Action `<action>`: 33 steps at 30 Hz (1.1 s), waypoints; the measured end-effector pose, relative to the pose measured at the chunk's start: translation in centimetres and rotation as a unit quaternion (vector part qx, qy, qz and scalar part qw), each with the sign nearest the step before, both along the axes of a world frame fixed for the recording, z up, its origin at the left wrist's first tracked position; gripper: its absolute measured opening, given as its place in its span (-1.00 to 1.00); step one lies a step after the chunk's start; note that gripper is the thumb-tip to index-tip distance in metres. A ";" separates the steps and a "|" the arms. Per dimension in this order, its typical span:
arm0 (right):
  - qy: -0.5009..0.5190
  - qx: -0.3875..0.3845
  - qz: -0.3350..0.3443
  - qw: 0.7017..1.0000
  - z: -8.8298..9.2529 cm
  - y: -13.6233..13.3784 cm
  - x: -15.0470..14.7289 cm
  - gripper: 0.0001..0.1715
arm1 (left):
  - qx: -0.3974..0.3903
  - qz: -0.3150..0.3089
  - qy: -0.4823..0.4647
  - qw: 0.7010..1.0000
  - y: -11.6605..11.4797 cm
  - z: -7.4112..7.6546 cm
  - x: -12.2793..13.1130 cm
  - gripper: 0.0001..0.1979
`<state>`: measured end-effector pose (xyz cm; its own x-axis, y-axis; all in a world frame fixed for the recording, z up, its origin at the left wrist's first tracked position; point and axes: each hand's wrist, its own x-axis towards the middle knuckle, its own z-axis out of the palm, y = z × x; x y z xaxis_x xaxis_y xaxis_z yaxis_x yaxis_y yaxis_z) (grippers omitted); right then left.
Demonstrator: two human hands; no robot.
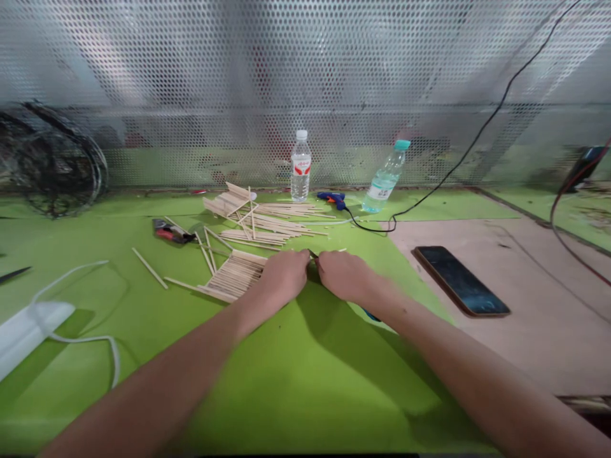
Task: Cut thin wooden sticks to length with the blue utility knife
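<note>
My left hand (285, 273) and my right hand (346, 273) meet over the middle of the green table, fingertips nearly touching, both closed. A small dark pointed tip (313, 254) shows between them at my right fingers; the rest of that tool is hidden. What my left fingers pinch cannot be made out. Below my right wrist a bit of blue (371, 315) shows, perhaps part of the same tool. Beside my left hand lies a flat panel of thin wooden sticks (238, 273). Behind it are loose sticks (277, 222) and a second stick piece (228, 200) with raised sides.
Red-handled pliers (172, 232) lie at left. A blue glue gun (333, 199) with a black cord, a clear bottle (300, 172) and a tilted teal-capped bottle (386, 178) stand along the back. A phone (461, 280) rests at right; a white corded object (33, 331) sits at left.
</note>
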<state>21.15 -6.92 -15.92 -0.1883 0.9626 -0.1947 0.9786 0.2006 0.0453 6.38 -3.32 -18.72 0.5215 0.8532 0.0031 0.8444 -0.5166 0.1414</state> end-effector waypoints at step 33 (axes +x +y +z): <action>0.007 0.010 0.001 1.000 0.0 -0.2 0.3 -0.56 | -0.008 -0.013 -0.045 0.999 -0.2 0.0 -0.3 -0.58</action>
